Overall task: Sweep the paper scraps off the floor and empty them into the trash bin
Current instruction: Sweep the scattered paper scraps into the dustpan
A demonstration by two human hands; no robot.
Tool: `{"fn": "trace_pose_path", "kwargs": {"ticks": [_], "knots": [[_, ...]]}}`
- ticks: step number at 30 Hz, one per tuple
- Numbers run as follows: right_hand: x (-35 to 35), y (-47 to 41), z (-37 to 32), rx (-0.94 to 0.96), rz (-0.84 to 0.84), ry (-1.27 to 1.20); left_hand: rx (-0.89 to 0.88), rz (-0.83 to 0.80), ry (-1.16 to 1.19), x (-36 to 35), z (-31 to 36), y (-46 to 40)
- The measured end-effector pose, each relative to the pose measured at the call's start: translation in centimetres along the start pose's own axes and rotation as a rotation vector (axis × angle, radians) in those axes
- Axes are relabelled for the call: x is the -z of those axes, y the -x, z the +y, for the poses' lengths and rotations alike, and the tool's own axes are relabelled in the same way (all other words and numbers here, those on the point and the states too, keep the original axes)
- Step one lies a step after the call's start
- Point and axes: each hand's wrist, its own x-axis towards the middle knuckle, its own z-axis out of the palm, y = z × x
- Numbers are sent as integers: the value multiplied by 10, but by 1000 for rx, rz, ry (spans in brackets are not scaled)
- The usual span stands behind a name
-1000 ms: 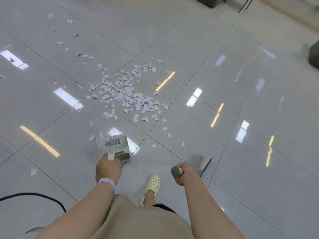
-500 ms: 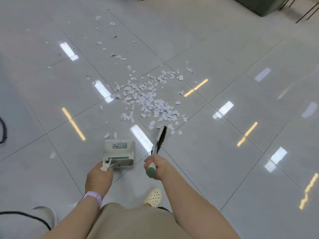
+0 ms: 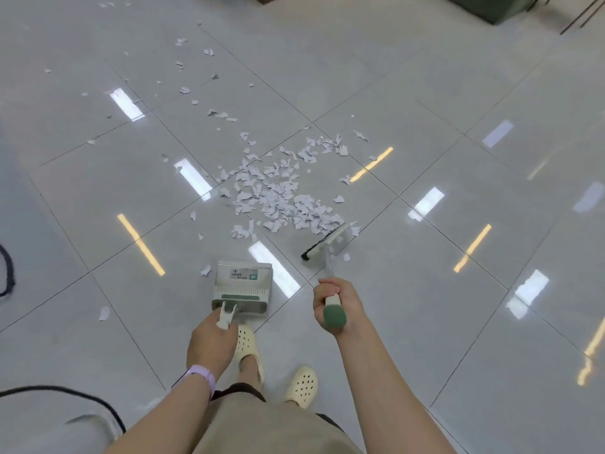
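A dense heap of white paper scraps [image 3: 281, 198] lies on the glossy grey tile floor, with loose bits trailing off to the far left. My right hand [image 3: 337, 301] grips the green-capped handle of a broom, whose white head [image 3: 327, 242] rests on the floor at the heap's near right edge. My left hand [image 3: 212, 339] holds the handle of a grey dustpan [image 3: 244, 286]. The pan sits on the floor just short of the heap, its mouth facing the scraps. A dark green bin [image 3: 491, 6] shows at the top right edge.
A black cable [image 3: 65, 393] snakes across the floor at lower left, and another loop [image 3: 8, 273] lies at the left edge. My feet in cream clogs [image 3: 301, 385] stand just behind the dustpan. Thin dark furniture legs [image 3: 582, 14] stand beside the bin.
The broom head has swung from edge-on beside the dustpan out to the right side of the heap and turned broadside. My view has moved closer to the scraps; the dustpan stays in front of me.
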Motion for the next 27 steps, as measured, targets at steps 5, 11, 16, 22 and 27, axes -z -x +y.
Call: {"fn": "trace_pose_path", "kwargs": {"ticks": [5, 11, 16, 22, 27], "knots": [[-10, 29, -14, 185, 183, -85, -86, -136, -102, -14, 49, -39], [-9, 21, -18, 332, 405, 57, -161, -215, -63, -27, 94, -81], [-14, 11, -20, 355, 488, 102, -182, -266, -84, -26, 104, -108], [-32, -15, -39, 302, 431, 85, -154, -285, -145, -21, 113, -135], [-108, -54, -63, 127, 298, 373, -150, -277, -262, -13, 125, -163]]}}
